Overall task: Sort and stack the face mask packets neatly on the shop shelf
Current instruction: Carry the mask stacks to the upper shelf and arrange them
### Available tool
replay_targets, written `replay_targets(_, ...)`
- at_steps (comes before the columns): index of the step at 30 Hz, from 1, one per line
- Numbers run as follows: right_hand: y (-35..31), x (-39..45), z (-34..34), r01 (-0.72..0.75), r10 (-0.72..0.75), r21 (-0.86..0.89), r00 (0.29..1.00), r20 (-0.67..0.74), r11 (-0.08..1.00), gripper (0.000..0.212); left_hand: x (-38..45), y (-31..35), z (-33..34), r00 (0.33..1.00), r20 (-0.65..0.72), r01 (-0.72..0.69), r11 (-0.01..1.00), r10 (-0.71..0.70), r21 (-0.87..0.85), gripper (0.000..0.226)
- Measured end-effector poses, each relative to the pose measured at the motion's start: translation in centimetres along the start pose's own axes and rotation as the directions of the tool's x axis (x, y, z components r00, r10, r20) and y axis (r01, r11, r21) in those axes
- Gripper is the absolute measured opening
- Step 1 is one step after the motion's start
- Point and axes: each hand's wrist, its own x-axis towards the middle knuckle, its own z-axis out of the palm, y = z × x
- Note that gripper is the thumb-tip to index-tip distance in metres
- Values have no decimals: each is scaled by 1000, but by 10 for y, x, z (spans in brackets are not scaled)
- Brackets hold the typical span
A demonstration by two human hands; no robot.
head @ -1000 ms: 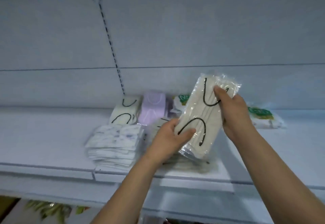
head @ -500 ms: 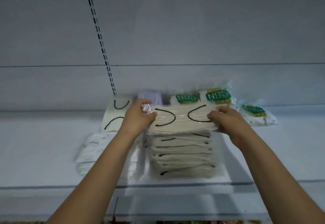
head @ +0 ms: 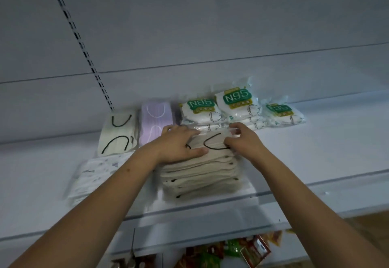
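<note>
White shelf (head: 63, 162), N95 packets (head: 235, 103) behind cream stack (head: 202, 173)

Bare shelf (head: 326, 154) right of N95 packets (head: 237, 107)

hands (head: 210, 141) on cream packet stack (head: 202, 173), shelf (head: 315, 158)

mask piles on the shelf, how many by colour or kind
Cream piles: 2
Purple pile: 1
Patterned white pile: 1
N95 piles: 3
Total: 7 piles
</note>
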Motion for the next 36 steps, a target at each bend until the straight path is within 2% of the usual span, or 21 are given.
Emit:
replay_targets(3,-1,-7,0,58,-58,36,998,24,998,53,-7,6,-7,985,168,-15,996,30,-91,111)
replay_targets(5,1,-12,0,86,-88,30,994,58,996,51,-6,6,-6,969,242,-35,996,56,-87,125)
replay_targets(9,10,-24,-4,108,-114,65,990,88,992,56,1,6,2,974,209,-100,994,89,43,130)
replay_targets(12,18,-29,-10,112,-114,88,993,26,990,61,0,10,-3,970,229,-89,996,84,8,129)
replay_targets(14,20,-32,-20,124,-120,75,991,-56,989,63,0,19,-11,990,101,-90,994,96,-64,124)
replay_targets(16,21,-35,-38,159,-142,82,974,-178,984,62,3,40,-16,979,-135,-174,972,154,-157,105)
replay_targets(19,25,-44,-83,215,-173,57,894,-414,975,53,8,101,-7,825,-486,-439,868,288,-232,58)
replay_targets(21,32,-54,-120,227,-180,16,814,-552,974,47,6,154,13,772,-542,-550,775,332,-309,41)
replay_targets(24,53,-69,-169,224,-155,4,687,-710,975,36,-1,231,69,761,-467,-641,637,451,-429,29)
replay_targets(26,83,-76,-195,202,-98,36,616,-781,979,27,-1,270,115,760,-364,-647,570,539,-506,27)
replay_targets(29,142,-84,-218,124,54,141,530,-846,982,23,16,302,183,817,-108,-502,606,567,-617,28)
replay_targets(32,212,-87,-232,16,262,301,449,-854,954,24,47,315,237,878,126,-274,700,462,-660,32)
replay_targets(34,264,-78,-233,-91,377,380,461,-803,921,24,72,319,270,913,201,-160,764,356,-625,33)
replay_targets(36,314,-60,-226,-177,417,385,538,-733,906,26,100,319,303,948,216,-70,815,233,-575,36)
